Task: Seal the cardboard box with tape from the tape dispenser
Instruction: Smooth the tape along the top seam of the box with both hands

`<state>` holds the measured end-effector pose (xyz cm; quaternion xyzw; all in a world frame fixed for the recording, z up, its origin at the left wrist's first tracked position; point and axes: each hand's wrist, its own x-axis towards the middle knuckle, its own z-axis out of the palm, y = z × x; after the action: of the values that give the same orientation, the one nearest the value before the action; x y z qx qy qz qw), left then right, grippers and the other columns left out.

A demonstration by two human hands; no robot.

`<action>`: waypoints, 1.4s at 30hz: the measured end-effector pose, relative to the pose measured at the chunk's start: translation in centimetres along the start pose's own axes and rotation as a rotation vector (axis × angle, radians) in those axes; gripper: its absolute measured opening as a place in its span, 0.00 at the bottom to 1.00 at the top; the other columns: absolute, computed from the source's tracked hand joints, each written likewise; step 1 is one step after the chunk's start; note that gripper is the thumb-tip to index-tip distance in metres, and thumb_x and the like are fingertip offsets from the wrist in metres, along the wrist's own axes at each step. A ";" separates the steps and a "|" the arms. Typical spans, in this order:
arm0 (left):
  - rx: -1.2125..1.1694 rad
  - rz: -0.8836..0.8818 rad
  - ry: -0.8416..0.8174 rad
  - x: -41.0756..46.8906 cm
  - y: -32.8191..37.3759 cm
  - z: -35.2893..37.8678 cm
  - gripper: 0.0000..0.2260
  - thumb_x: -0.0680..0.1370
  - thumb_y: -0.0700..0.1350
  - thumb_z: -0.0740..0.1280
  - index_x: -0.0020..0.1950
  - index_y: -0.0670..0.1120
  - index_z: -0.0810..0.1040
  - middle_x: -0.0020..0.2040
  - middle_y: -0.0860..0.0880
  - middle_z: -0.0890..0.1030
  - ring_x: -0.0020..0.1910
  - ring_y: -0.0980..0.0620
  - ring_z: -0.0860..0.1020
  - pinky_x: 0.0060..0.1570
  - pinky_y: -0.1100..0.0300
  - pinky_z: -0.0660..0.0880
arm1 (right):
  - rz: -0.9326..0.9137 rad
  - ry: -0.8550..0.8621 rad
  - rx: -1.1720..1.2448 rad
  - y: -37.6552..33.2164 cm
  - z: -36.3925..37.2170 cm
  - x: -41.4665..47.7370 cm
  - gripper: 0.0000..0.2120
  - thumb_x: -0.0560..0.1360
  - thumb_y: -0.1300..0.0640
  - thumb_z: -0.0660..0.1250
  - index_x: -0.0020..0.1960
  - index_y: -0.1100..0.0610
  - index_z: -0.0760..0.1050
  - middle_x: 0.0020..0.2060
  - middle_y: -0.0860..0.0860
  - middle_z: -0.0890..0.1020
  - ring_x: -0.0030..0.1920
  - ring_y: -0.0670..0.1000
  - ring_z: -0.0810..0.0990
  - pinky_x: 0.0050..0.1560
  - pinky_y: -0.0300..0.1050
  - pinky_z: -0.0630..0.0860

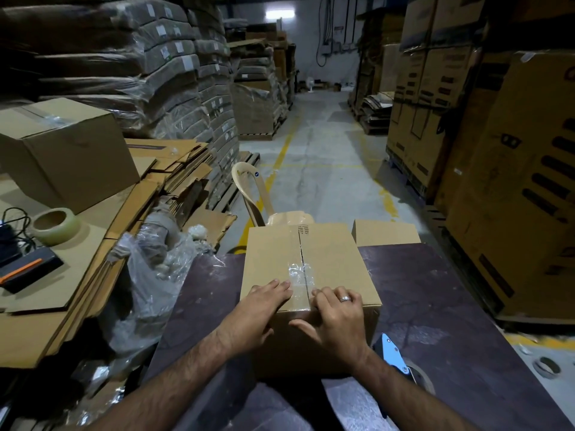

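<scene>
A brown cardboard box [329,262] stands on the dark table [451,306] with its top flaps closed along a centre seam. A strip of clear tape [299,276] covers the near part of the seam and wraps over the front edge. My left hand [264,309] lies flat on the near top edge, left of the tape. My right hand [337,318], wearing a ring, presses on the near edge right of the seam, thumb on the front face. The blue tape dispenser [396,357] lies on the table right of the box, partly hidden by my right forearm.
A spare tape roll [56,225] and a black device with cables sit on flattened cardboard at left, beside another taped box [65,150]. A plastic chair [258,194] stands behind the box. Stacked goods line both sides of the aisle. A small roll [546,367] lies on the floor at right.
</scene>
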<state>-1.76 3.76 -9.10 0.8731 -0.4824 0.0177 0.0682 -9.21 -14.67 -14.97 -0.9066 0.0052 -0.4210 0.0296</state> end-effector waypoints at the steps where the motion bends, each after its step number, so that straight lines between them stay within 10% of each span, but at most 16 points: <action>1: 0.001 0.001 -0.003 0.0 0.0 0.0 0.37 0.73 0.42 0.71 0.77 0.48 0.55 0.79 0.50 0.54 0.77 0.52 0.51 0.72 0.60 0.46 | 0.000 -0.005 -0.029 -0.1 0.2 -0.1 0.29 0.66 0.29 0.66 0.42 0.57 0.78 0.39 0.50 0.81 0.37 0.54 0.76 0.44 0.50 0.65; 11: 0.067 0.012 0.021 -0.3 -0.2 0.6 0.38 0.72 0.44 0.72 0.77 0.48 0.55 0.79 0.49 0.53 0.77 0.49 0.52 0.74 0.56 0.48 | -0.115 -0.163 -0.071 2.1 -0.8 -0.9 0.41 0.50 0.34 0.77 0.57 0.52 0.70 0.54 0.51 0.82 0.52 0.52 0.77 0.49 0.48 0.63; 18: 0.109 -0.029 0.210 0.1 0.7 1.9 0.25 0.70 0.60 0.69 0.61 0.47 0.75 0.64 0.47 0.79 0.62 0.47 0.78 0.59 0.52 0.75 | -0.036 -0.068 0.028 2.6 -1.4 0.1 0.22 0.68 0.33 0.67 0.45 0.51 0.79 0.48 0.46 0.84 0.41 0.51 0.78 0.42 0.48 0.66; 24: 0.139 -0.046 0.291 0.3 0.9 2.2 0.23 0.75 0.61 0.57 0.57 0.46 0.80 0.59 0.47 0.82 0.57 0.48 0.81 0.54 0.53 0.79 | -0.028 0.005 0.071 2.8 -1.3 0.6 0.19 0.74 0.36 0.62 0.41 0.51 0.81 0.44 0.44 0.85 0.36 0.51 0.78 0.39 0.47 0.66; 30: 0.257 -0.101 0.226 -0.4 1.7 2.9 0.41 0.56 0.61 0.79 0.63 0.44 0.72 0.62 0.46 0.80 0.60 0.46 0.79 0.53 0.47 0.79 | -0.043 -0.072 -0.015 2.4 -1.1 -1.0 0.23 0.68 0.35 0.66 0.52 0.52 0.77 0.53 0.49 0.83 0.49 0.52 0.77 0.47 0.50 0.66; 42: 0.282 -0.128 0.314 -0.7 2.3 3.3 0.45 0.53 0.62 0.80 0.62 0.44 0.69 0.61 0.46 0.81 0.59 0.45 0.80 0.52 0.45 0.78 | -0.043 -0.183 -0.122 1.8 -0.9 -1.3 0.42 0.51 0.34 0.76 0.56 0.54 0.70 0.54 0.54 0.82 0.55 0.54 0.71 0.52 0.51 0.63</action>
<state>-4.15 2.67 -12.20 0.8893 -0.4021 0.2167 0.0206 -10.73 -16.48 -15.48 -0.9413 0.0087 -0.3358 -0.0343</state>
